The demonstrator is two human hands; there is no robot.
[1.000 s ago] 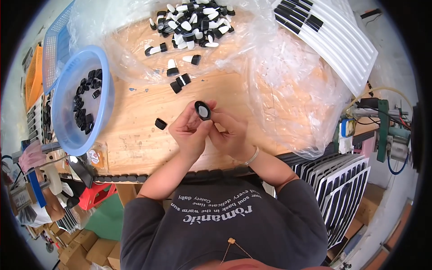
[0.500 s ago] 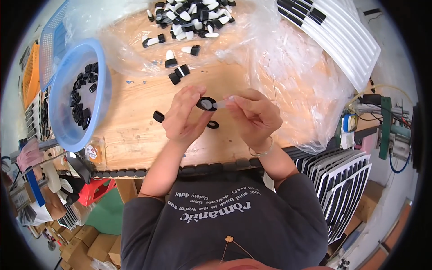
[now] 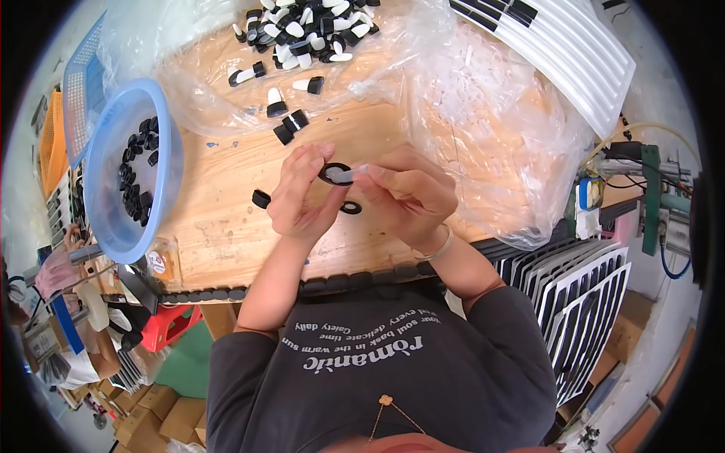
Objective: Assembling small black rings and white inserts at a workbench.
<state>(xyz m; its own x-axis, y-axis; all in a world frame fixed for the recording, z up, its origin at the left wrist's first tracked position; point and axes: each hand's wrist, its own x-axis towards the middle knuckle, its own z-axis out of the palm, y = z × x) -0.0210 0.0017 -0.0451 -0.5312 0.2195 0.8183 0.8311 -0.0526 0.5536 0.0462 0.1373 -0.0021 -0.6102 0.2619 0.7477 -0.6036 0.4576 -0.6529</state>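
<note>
My left hand (image 3: 298, 198) pinches a round black cap (image 3: 325, 174) between fingers and thumb, its open face toward me. Between the fingertips of my right hand (image 3: 414, 195) is a small translucent plastic piece (image 3: 346, 177), with its far end at the cap's opening. How deep it sits there I cannot tell. Below my hands on the wooden table (image 3: 219, 226) lies a black ring-shaped part (image 3: 356, 211). A small black cap (image 3: 261, 198) rests left of my left hand. Beyond my hands lie two black caps (image 3: 291, 127) together and a white-tipped black part (image 3: 276, 102).
A heap of black-and-white parts (image 3: 310, 36) lies at the back. The blue basin (image 3: 175, 151) at left holds several black caps. Clear plastic sheeting (image 3: 521, 181) with translucent pieces spreads to the right. A white ribbed panel (image 3: 581, 68) stands beyond it; slotted panels (image 3: 581, 325) lean below.
Both hands have shifted slightly left relative to my body. The right fingertips and the translucent piece have come closer to the black cap. The view has tilted a little.
</note>
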